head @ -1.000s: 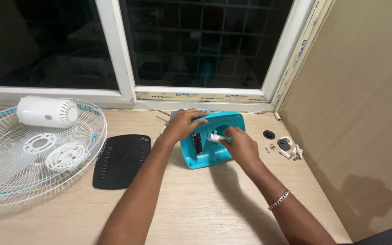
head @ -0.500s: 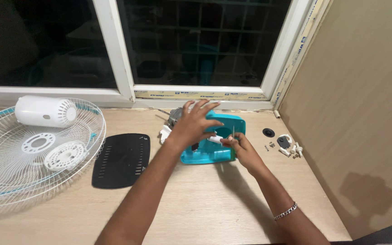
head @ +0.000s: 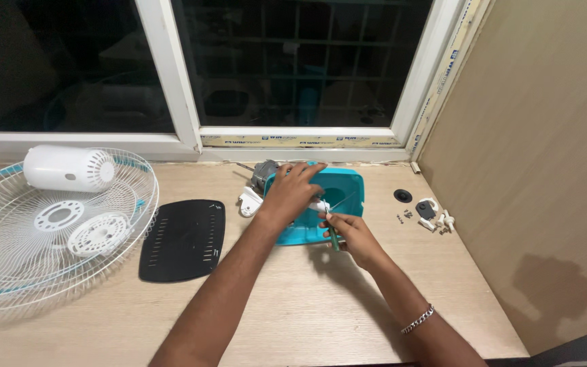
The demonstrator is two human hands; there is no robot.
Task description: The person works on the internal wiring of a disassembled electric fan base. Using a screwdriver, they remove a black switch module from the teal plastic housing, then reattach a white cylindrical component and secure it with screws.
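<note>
At the far left of the frame a white wire fan guard (head: 42, 238) with a teal rim lies flat on the wooden tabletop (head: 293, 306). A white cylindrical motor cover (head: 69, 168) rests on its upper part, and two round white plastic discs (head: 79, 224) sit inside the grille. Just right of the guard, left of centre, a black slotted plate (head: 185, 239) lies flat on the wood.

In the centre, close under the white window frame (head: 171, 102), stands a teal plastic fan housing (head: 334, 204). A grey motor (head: 265, 173) shows at its upper left corner, and a small white plastic bracket (head: 248, 202) lies just beside it on that side. The left hand (head: 292, 194) rests on top of the housing, fingers spread and curved down over its upper left part, pressing on it rather than closed around it. The right hand (head: 349, 231) sits at the housing's lower edge, its fingers pinched around a thin green-handled screwdriver (head: 332, 234), whose upper end meets a small white part (head: 318, 205) in the housing. A silver chain bracelet (head: 418, 319) circles the right wrist at lower right.

Further right, near the beige side panel (head: 545, 170), lie a black round cap (head: 403, 196), some tiny screws (head: 403, 216) and a small cluster of white and black fittings (head: 433, 214), well apart from the hands.
</note>
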